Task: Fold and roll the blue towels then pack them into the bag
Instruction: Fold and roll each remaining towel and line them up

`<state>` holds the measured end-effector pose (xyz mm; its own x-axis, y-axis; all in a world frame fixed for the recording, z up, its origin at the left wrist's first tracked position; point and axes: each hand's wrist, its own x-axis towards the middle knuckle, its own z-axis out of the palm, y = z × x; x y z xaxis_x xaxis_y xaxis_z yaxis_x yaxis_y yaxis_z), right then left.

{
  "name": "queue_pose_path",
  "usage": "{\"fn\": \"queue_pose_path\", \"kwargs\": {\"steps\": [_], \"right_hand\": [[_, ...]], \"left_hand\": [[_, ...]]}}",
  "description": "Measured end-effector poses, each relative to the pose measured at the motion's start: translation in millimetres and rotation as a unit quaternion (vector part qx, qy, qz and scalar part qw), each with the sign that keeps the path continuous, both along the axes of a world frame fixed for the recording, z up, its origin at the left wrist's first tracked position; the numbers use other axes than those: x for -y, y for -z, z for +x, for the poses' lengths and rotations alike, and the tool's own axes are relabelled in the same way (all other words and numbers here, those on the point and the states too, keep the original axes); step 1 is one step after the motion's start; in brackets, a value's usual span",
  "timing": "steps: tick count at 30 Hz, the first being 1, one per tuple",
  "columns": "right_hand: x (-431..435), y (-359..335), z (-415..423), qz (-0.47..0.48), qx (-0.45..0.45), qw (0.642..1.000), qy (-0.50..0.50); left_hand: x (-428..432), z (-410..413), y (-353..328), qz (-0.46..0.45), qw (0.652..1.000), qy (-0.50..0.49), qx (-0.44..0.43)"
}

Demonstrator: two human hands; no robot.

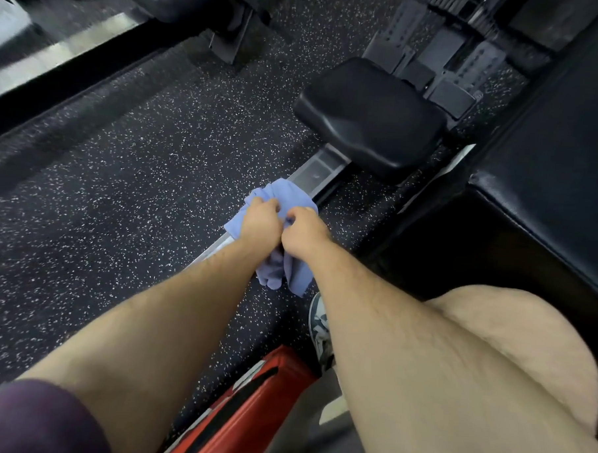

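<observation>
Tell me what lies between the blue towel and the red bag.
In the head view: speckled floor and a shoe, beneath the forearms; the blue towel hangs above, the red bag nearest.

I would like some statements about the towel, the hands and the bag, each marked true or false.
1. Both hands hold the blue towel. True.
2. The towel lies flat on the floor. False: it hangs crumpled from the left hand and the right hand.
3. The red bag is near the person's legs. True.
4. The towel is already inside the bag. False: it is held in the air, beyond the bag.
</observation>
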<state>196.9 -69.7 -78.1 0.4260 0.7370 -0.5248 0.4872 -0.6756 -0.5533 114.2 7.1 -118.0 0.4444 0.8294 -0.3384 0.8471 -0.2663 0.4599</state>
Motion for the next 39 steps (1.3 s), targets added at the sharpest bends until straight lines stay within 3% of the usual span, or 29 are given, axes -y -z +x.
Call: {"fn": "queue_pose_path", "kwargs": {"steps": [4,10,15,17,21,22,25,30,39], "right_hand": [[1.1,3.5,4.4,-0.001,0.006,1.000,0.004],[-5.3,-11.7,1.8,0.098,-0.008,0.991,0.087],[-7.8,-39.4,3.1,0.144,0.013,0.976,0.160],[-6.7,-60.0,2.9,0.170,0.020,0.969,0.179],[9.4,-104.4,0.7,0.224,0.030,0.959,0.169],[16.9,-114.7,0.7,0.235,0.031,0.958,0.162],[41.3,-147.6,3.6,0.266,0.042,0.954,0.130],[109.1,-204.5,7.1,0.387,0.084,0.911,0.115],[275.4,-304.9,73.1,0.469,0.170,0.836,0.228]], "left_hand": [[-3.8,-0.6,0.5,0.013,0.999,-0.014,-0.025],[15.5,2.2,-45.8,-0.017,0.974,-0.092,0.205],[22.8,-2.3,-80.1,-0.091,0.905,-0.177,0.377],[24.3,-1.2,-92.3,-0.102,0.893,-0.198,0.390],[32.9,6.4,-128.9,-0.130,0.920,-0.169,0.329],[38.3,7.2,-143.9,-0.168,0.902,-0.187,0.352],[56.9,12.7,-189.5,-0.307,0.786,-0.247,0.477],[114.0,28.2,-260.5,-0.245,0.814,-0.113,0.515],[257.8,111.8,-346.9,-0.223,0.798,0.048,0.557]]}}
